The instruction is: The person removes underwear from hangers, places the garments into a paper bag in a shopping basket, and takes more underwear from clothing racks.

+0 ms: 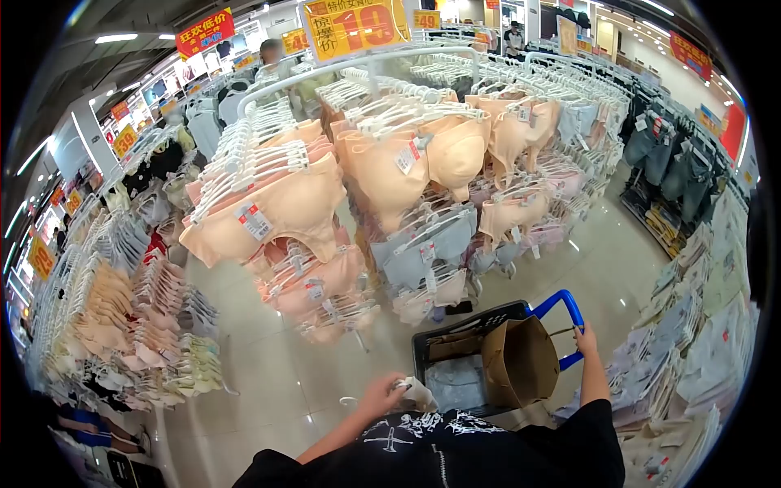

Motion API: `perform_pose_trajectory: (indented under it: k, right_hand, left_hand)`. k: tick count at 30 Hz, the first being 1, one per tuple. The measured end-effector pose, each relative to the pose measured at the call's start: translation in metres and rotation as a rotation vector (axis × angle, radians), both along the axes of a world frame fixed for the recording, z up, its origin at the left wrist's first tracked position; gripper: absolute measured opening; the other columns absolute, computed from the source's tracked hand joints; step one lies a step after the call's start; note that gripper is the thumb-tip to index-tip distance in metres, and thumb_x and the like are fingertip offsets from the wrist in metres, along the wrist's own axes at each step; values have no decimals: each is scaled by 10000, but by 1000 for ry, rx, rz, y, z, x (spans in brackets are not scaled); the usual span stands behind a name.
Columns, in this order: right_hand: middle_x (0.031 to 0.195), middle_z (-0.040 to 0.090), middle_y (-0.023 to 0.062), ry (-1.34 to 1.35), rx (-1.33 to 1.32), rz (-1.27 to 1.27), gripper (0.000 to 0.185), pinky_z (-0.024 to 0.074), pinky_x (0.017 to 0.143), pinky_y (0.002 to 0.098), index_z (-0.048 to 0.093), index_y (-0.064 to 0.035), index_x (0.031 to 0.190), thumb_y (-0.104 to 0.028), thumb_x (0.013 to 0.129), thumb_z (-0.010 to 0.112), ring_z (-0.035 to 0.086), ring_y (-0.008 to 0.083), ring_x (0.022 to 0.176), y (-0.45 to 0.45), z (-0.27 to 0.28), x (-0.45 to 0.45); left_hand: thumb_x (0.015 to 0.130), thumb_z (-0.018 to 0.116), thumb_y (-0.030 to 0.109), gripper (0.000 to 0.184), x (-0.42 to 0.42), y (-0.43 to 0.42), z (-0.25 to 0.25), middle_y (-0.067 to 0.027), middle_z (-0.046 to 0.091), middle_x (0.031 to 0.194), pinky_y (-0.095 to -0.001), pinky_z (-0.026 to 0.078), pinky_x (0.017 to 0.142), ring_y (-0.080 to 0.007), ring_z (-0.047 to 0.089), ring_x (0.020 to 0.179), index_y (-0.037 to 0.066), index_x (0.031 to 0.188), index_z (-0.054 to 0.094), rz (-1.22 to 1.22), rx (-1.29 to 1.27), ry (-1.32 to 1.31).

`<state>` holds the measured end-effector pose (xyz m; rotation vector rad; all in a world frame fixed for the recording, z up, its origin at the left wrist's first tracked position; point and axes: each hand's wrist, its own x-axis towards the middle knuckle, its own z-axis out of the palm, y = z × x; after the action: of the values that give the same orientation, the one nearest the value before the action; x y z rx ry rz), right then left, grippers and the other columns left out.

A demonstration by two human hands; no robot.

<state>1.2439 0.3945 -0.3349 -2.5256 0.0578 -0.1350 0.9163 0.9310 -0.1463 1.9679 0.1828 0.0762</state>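
Note:
My right hand point(585, 340) is wrapped round the blue handle point(561, 302) of a dark shopping basket point(421, 358). A brown paper bag point(521, 366) stands open inside it, beside a pale grey-blue item point(455, 384). Low in front of my body, my left hand point(384, 396) is closed on a small white garment point(419, 394) at the basket's left side. A white hanger hook point(348, 401) shows just left of that hand. The garment is partly hidden and its shape is hard to make out.
Racks of peach bras point(277, 207) and more bras point(382, 163) on white hangers stand ahead. Other clothing racks line the left and right point(679, 350). A yellow price sign point(356, 28) hangs above. The tiled floor point(268, 350) runs between racks. A person's legs point(122, 439) show at lower left.

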Motion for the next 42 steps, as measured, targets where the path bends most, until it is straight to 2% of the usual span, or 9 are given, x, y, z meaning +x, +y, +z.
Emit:
perform_pose_trajectory:
  k: [4,10,16,18,20,27,34,37,42]
  right_hand:
    - [586,553,129,134,213,-53,188,449,381,319,427,-47,944,-190,860,515,569,216,440,15,31,-22]
    - [623,574,151,146,71,-186,239,466,461,370,442,-73,968,-285,872,497,590,265,488,18,47,-47]
    - [837,591,220,61,-87,-293,320,433,665,481,473,-65,955,-371,863,475,553,424,793,-16,20,-76]
    - [701,589,186,-136,-221,-292,291,479,529,400,480,-34,960,-312,873,491,603,306,544,-31,3,-92]
    - [721,586,203,-131,-396,-400,328,479,589,410,489,-35,983,-342,869,490,603,327,579,-33,5,-115]
    - [796,604,168,183,149,-785,362,512,455,339,458,-2,1046,-319,872,476,620,261,520,5,49,-187]
    - [684,593,146,18,515,-1124,294,507,425,404,521,27,930,-254,861,467,578,254,484,49,42,-228]
    - [774,590,163,13,877,-1240,255,509,451,434,511,6,961,-223,855,468,599,273,591,66,37,-240]
    - [1040,521,152,-26,1106,-1226,291,505,540,484,468,-51,1095,-114,810,455,584,278,751,120,22,-254]
  left_hand:
    - [792,607,208,241,1,-3,-6,-64,479,594,-281,369,496,-143,432,517,50,971,572,44,134,-43]
    - [810,581,202,260,-1,-1,-4,-81,556,706,-292,412,555,-159,509,602,65,1028,551,25,102,46]
    - [805,568,173,244,-21,16,-12,-54,536,648,-280,396,528,-119,459,561,53,1017,563,146,78,70]
    - [787,571,156,224,-24,27,-18,-42,492,601,-275,368,503,-109,423,535,41,979,577,181,99,12]
    - [767,576,138,207,-37,35,-29,-30,446,567,-268,342,483,-101,395,517,27,942,587,222,91,-25]
    - [744,592,84,167,-64,70,-40,1,383,545,-235,302,464,-66,349,513,21,898,585,248,-3,-76]
    - [764,573,45,138,-100,112,-43,-8,528,636,-202,359,504,-55,427,554,4,895,575,261,-36,-90]
    - [764,577,51,138,-113,126,-46,-10,527,633,-206,358,499,-56,429,552,5,893,575,242,-50,-69]
    - [744,597,57,148,-119,148,-54,-38,535,625,-224,364,487,-80,439,524,19,886,584,198,0,-99]
